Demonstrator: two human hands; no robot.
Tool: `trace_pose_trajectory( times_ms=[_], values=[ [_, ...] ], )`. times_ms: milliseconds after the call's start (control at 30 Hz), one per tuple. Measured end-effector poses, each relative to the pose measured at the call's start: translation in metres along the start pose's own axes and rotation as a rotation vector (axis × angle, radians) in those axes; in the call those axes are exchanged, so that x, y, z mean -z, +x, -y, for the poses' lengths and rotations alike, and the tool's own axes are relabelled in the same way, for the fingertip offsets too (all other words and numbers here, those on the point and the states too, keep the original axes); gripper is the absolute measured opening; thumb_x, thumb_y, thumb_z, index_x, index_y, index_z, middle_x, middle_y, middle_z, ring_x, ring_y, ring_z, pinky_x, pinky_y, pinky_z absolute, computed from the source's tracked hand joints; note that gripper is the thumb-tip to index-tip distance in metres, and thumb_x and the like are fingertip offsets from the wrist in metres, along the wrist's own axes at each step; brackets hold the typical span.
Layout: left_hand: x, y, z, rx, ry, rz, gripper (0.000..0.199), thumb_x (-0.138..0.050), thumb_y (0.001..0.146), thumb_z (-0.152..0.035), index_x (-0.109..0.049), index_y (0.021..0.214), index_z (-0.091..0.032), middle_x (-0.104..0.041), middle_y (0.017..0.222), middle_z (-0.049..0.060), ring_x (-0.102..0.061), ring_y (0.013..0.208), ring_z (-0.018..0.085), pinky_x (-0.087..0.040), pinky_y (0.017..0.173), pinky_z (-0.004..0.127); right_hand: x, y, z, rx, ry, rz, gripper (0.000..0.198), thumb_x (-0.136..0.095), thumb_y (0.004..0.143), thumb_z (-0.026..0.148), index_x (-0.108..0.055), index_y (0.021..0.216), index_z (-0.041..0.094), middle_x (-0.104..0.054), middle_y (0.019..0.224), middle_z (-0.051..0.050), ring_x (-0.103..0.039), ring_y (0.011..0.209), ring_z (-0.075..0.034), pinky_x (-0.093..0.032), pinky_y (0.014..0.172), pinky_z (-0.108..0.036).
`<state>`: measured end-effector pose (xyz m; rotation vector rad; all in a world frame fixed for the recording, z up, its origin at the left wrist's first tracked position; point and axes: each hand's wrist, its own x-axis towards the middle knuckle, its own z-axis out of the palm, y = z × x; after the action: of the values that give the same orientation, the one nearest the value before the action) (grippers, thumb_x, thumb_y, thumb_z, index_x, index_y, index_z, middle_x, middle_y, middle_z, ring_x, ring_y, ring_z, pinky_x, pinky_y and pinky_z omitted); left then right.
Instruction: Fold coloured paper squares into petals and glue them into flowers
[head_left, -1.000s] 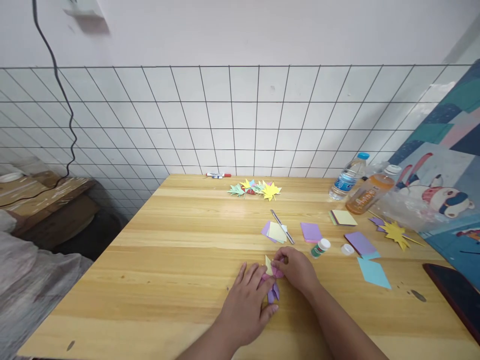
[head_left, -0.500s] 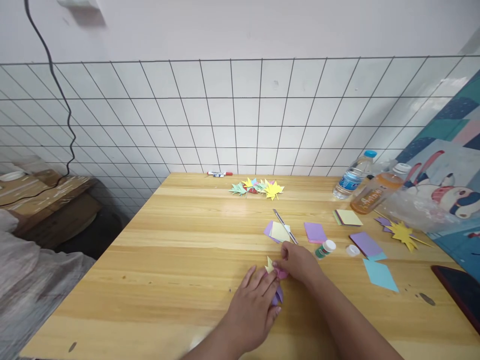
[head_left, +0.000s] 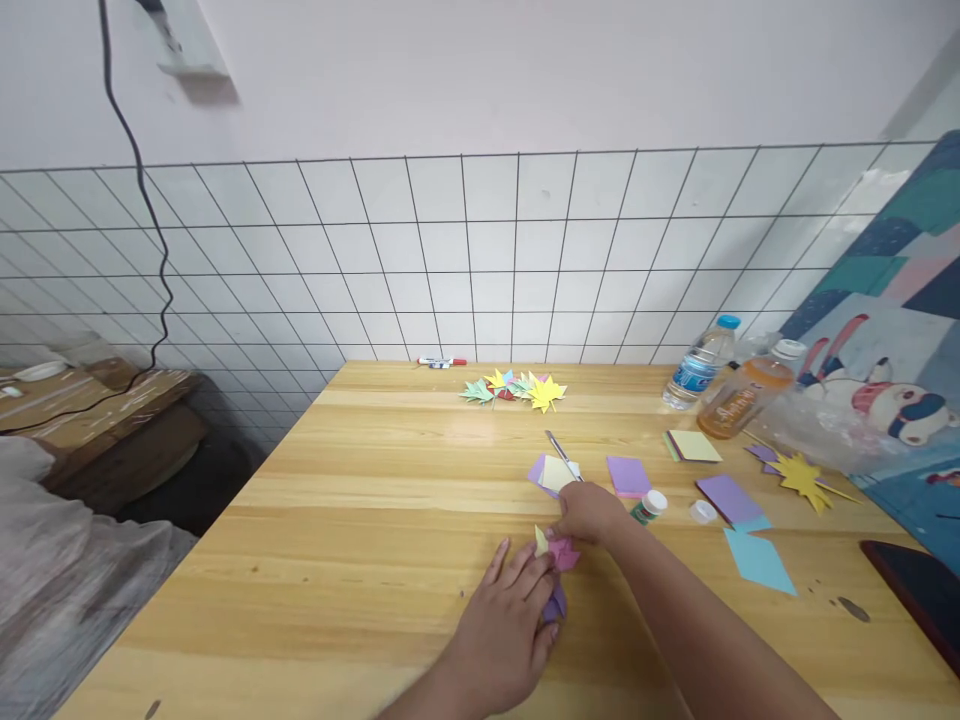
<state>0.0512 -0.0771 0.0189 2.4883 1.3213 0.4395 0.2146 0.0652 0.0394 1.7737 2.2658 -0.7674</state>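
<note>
My left hand (head_left: 504, 628) lies flat with its fingers spread over a folded paper piece in pale yellow, pink (head_left: 564, 553) and purple (head_left: 555, 603), pressing it to the table. The hand covers part of the paper. My right hand (head_left: 589, 512) is curled just above the pink part, its fingertips together near the yellow tip (head_left: 541, 541); what they hold, if anything, is hidden. Just beyond it, a craft knife (head_left: 557, 447) lies across loose purple and cream paper squares (head_left: 553, 472). Right of that hand rests a white-capped glue bottle (head_left: 649, 506) on its side.
Colourful paper leaves (head_left: 517, 388) and markers (head_left: 442, 362) lie at the back. To the right are purple squares (head_left: 629, 476), a cream stack (head_left: 694, 446), a blue sheet (head_left: 760, 560), a loose cap (head_left: 703, 512), a yellow leaf (head_left: 802, 478), a water bottle (head_left: 697, 368) and a drink bottle (head_left: 742, 398).
My right hand has shifted slightly away from the pink paper, baring more of it, and now covers the near end of the knife. My left hand stays in place. The view has tilted up.
</note>
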Motion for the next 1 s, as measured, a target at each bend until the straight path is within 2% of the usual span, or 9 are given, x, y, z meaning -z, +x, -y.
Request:
trace_pose_trajectory(
  times_ms=[100,233,300,333,433,567,667,900,1000],
  values=[
    [0.0,-0.001,-0.001,-0.006,0.003,-0.021,0.044,-0.037,0.092,-0.036,-0.038,0.135,-0.027,-0.046,0.138,0.0,-0.028,0.134,0.022,-0.016,0.113,0.045,-0.002,-0.003,-0.004,0.027,0.046,-0.057,0.03,-0.077,0.052,0.041,-0.059,0.056,0.017,-0.064,0.062,-0.004,-0.061,0.065,-0.02,-0.036,0.052,-0.024],
    [-0.005,-0.004,0.0,-0.024,0.05,-0.076,0.051,-0.04,0.087,-0.02,-0.035,0.137,-0.027,-0.041,0.142,0.0,-0.024,0.136,0.022,-0.019,0.112,0.047,-0.016,-0.017,-0.018,0.063,0.182,-0.168,0.031,-0.054,0.078,0.049,-0.062,0.077,0.019,-0.066,0.071,-0.001,-0.059,0.065,-0.014,-0.038,0.053,-0.022],
    [-0.009,-0.007,0.003,-0.014,0.077,-0.124,0.061,-0.04,0.081,-0.009,-0.033,0.138,-0.026,-0.034,0.146,0.0,-0.022,0.136,0.024,-0.019,0.111,0.049,-0.03,-0.03,-0.025,0.073,0.245,-0.299,0.028,-0.044,0.086,0.042,-0.059,0.086,0.018,-0.065,0.077,-0.002,-0.059,0.069,-0.014,-0.04,0.058,-0.022],
    [-0.012,-0.008,0.005,-0.003,0.083,-0.152,0.065,-0.04,0.078,-0.006,-0.033,0.138,-0.026,-0.033,0.147,0.001,-0.022,0.136,0.025,-0.019,0.11,0.05,-0.037,-0.038,-0.027,0.097,0.299,-0.435,0.024,-0.044,0.086,0.038,-0.059,0.086,0.018,-0.064,0.076,-0.002,-0.058,0.069,-0.015,-0.041,0.06,-0.023],
    [-0.019,-0.012,0.013,0.071,0.047,-0.278,0.065,-0.04,0.074,-0.003,-0.039,0.135,-0.027,-0.04,0.142,0.003,-0.027,0.133,0.028,-0.017,0.109,0.054,-0.055,-0.065,-0.03,0.286,0.267,-0.694,0.014,-0.048,0.084,0.027,-0.059,0.083,0.019,-0.062,0.082,-0.004,-0.056,0.081,-0.019,-0.041,0.072,-0.03],
    [-0.023,-0.014,0.028,0.292,-0.126,-0.538,0.043,-0.04,0.082,-0.014,-0.051,0.122,-0.025,-0.054,0.124,0.009,-0.043,0.12,0.027,-0.031,0.101,0.051,-0.061,-0.09,-0.028,0.489,0.096,-0.652,0.018,-0.044,0.086,0.018,-0.061,0.089,0.022,-0.06,0.089,-0.004,-0.052,0.086,-0.019,-0.038,0.077,-0.031],
    [-0.022,-0.013,0.036,0.457,-0.274,-0.644,0.033,-0.042,0.083,-0.021,-0.054,0.114,-0.023,-0.056,0.116,0.009,-0.047,0.113,0.026,-0.037,0.097,0.048,-0.062,-0.093,-0.028,0.424,0.042,-0.65,0.023,-0.042,0.086,0.016,-0.059,0.099,0.022,-0.06,0.091,-0.005,-0.051,0.087,-0.019,-0.037,0.079,-0.031],
    [-0.022,-0.011,0.036,0.462,-0.353,-0.631,0.031,-0.048,0.082,-0.026,-0.055,0.112,-0.024,-0.057,0.114,0.008,-0.047,0.111,0.027,-0.037,0.096,0.048,-0.065,-0.082,-0.027,0.273,0.003,-0.548,0.029,-0.039,0.079,0.009,-0.06,0.096,0.02,-0.06,0.088,-0.005,-0.051,0.086,-0.019,-0.034,0.079,-0.03],
    [-0.022,-0.01,0.036,0.458,-0.35,-0.624,0.03,-0.048,0.083,-0.027,-0.055,0.112,-0.024,-0.058,0.113,0.008,-0.048,0.111,0.026,-0.037,0.095,0.048,-0.059,-0.08,-0.018,0.275,0.017,-0.551,0.039,-0.04,0.076,0.008,-0.056,0.11,0.02,-0.059,0.098,-0.006,-0.049,0.094,-0.02,-0.032,0.084,-0.029]
  ],
)
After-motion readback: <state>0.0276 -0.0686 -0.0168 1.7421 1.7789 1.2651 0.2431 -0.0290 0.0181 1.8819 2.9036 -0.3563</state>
